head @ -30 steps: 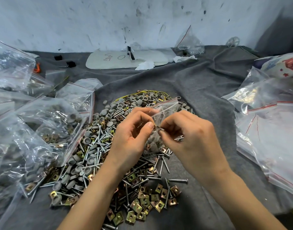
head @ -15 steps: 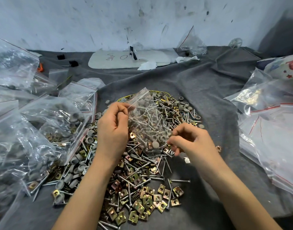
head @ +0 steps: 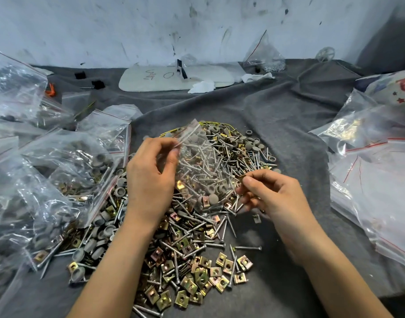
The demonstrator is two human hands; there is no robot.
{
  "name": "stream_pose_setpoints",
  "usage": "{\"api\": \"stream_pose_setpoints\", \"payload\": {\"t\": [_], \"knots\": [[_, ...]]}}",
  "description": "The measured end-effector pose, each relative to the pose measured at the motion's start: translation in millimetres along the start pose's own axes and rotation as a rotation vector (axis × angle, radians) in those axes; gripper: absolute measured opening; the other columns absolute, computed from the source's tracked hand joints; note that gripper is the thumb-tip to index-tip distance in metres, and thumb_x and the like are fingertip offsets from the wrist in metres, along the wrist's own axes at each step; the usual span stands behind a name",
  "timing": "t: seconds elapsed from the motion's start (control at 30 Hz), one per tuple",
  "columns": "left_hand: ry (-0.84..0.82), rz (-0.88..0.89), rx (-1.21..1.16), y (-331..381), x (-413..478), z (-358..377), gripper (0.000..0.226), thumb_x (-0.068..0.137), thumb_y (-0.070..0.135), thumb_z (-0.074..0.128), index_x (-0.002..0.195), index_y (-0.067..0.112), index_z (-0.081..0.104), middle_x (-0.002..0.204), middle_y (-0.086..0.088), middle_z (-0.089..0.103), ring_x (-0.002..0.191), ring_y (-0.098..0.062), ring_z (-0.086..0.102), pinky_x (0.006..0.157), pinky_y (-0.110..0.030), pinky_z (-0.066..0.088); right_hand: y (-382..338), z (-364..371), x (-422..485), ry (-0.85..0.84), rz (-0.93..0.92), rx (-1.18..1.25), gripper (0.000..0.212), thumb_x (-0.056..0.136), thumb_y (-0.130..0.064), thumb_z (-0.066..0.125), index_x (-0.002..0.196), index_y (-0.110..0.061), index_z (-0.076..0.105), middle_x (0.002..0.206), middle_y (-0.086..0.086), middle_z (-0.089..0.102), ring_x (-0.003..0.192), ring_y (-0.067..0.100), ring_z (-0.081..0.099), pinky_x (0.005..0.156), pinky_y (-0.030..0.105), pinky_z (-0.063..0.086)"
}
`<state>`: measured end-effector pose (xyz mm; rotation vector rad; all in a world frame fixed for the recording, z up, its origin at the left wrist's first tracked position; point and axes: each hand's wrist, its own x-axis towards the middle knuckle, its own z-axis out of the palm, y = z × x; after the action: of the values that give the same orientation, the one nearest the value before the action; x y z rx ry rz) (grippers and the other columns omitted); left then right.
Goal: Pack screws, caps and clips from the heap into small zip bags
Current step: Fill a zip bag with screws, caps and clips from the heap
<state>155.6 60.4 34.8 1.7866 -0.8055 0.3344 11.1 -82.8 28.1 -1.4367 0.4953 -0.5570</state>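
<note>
Pinching clip point(head: 242, 178), right hand point(head: 272, 198); left hand point(head: 148, 180) grips bag point(head: 192, 134) of screws point(head: 203, 154), caps point(head: 213, 199).

Heap point(head: 197, 249) on cloth point(head: 277, 125) (bags point(head: 59, 171) flanking)

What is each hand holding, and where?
Left hand pinches the zip bag at its upper left edge. Right hand pinches a small brassy piece, probably a clip, between thumb and forefinger.
</note>
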Motion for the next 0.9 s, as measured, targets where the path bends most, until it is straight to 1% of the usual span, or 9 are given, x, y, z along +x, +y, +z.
{"api": "stream_pose_setpoints", "payload": {"t": [0.1, 0.23, 0.33, 0.4, 0.53, 0.6, 0.67, 0.77, 0.9], "knots": [[0.002, 0.043, 0.004, 3, 0, -1, 0.018, 0.091, 0.003, 0.062, 0.1, 0.018, 0.058, 0.098, -0.007, 0.064, 0.088, -0.022, 0.065, 0.08, -0.044, 0.057, -9, -1, 1, 0.018, -0.087, -0.056, 0.012, 0.088, -0.004, 0.062, 0.081, -0.012, 0.069, 0.07, 0.004, 0.069, 0.061, 0.013, 0.06, 0.053, 0.02, 0.05], [-0.079, 0.19, -0.041, 11, -3, 0, 0.01, 0.091, 0.013, 0.061, 0.1, 0.009, 0.063, 0.101, -0.009, 0.059, 0.093, -0.025, 0.063, 0.077, -0.043, 0.058, -47, 1, 5, 0.028, -0.444, -0.267, 0.013, 0.085, -0.014, 0.069, 0.083, -0.027, 0.07, 0.08, -0.008, 0.068, 0.073, 0.006, 0.061, 0.066, 0.021, 0.047], [-0.142, 0.345, -0.035, 18, -5, 0, 0.021, 0.09, 0.015, 0.056, 0.1, 0.0, 0.066, 0.103, -0.014, 0.057, 0.097, -0.027, 0.062, 0.081, -0.035, 0.056, -79, 15, 7, -0.063, -0.745, -0.46, 0.006, 0.086, -0.017, 0.067, 0.091, -0.018, 0.07, 0.099, 0.0, 0.065, 0.094, 0.013, 0.063, 0.079, 0.026, 0.049], [-0.148, 0.41, -0.009, 22, -5, 1, 0.021, 0.09, 0.013, 0.057, 0.099, -0.003, 0.067, 0.102, -0.015, 0.057, 0.098, -0.023, 0.059, 0.085, -0.023, 0.049, -91, 26, 10, -0.079, -0.833, -0.663, 0.008, 0.085, -0.018, 0.068, 0.091, -0.012, 0.072, 0.104, 0.001, 0.062, 0.103, 0.018, 0.058, 0.087, 0.027, 0.047], [-0.138, 0.423, -0.026, 22, -6, 1, 0.018, 0.089, 0.011, 0.058, 0.1, 0.0, 0.067, 0.103, -0.014, 0.057, 0.098, -0.018, 0.057, 0.087, -0.018, 0.044, -94, 30, 19, -0.17, -0.686, -0.987, 0.008, 0.086, -0.02, 0.069, 0.089, -0.015, 0.074, 0.114, -0.002, 0.059, 0.116, 0.017, 0.046, 0.094, 0.01, 0.028], [-0.132, 0.415, -0.044, 21, -5, 0, 0.016, 0.089, 0.011, 0.058, 0.099, 0.001, 0.066, 0.103, -0.016, 0.058, 0.099, -0.021, 0.058, 0.088, -0.022, 0.047, -92, 24, 19, -0.154, -0.644, -0.937, 0.012, 0.088, -0.023, 0.067, 0.094, -0.016, 0.074, 0.116, -0.004, 0.06, 0.117, 0.013, 0.048, 0.097, 0.013, 0.032], [-0.121, 0.408, -0.057, 20, -5, 1, 0.017, 0.089, 0.011, 0.058, 0.097, -0.002, 0.066, 0.102, -0.016, 0.058, 0.099, -0.024, 0.06, 0.088, -0.023, 0.048, -88, 18, 18, -0.068, -0.659, -0.724, 0.013, 0.088, -0.023, 0.066, 0.098, -0.019, 0.073, 0.11, -0.007, 0.062, 0.109, 0.006, 0.056, 0.091, 0.02, 0.043], [-0.101, 0.385, -0.076, 17, -5, 2, 0.016, 0.09, 0.012, 0.057, 0.097, 0.0, 0.065, 0.102, -0.014, 0.058, 0.1, -0.026, 0.062, 0.084, -0.029, 0.053, -69, 6, 26, 0.077, -0.586, -0.549, 0.01, 0.087, -0.018, 0.066, 0.092, -0.025, 0.071, 0.093, -0.011, 0.067, 0.086, 0.001, 0.063, 0.074, 0.016, 0.047], [-0.058, 0.321, -0.104, 11, -5, 1, 0.016, 0.091, 0.012, 0.056, 0.1, 0.001, 0.063, 0.103, -0.014, 0.059, 0.098, -0.027, 0.063, 0.079, -0.039, 0.057, -24, -4, 40, -0.026, -0.228, -0.79, 0.019, 0.083, -0.009, 0.07, 0.082, -0.028, 0.068, 0.079, -0.008, 0.068, 0.071, 0.004, 0.058, 0.073, 0.022, 0.045]]}}
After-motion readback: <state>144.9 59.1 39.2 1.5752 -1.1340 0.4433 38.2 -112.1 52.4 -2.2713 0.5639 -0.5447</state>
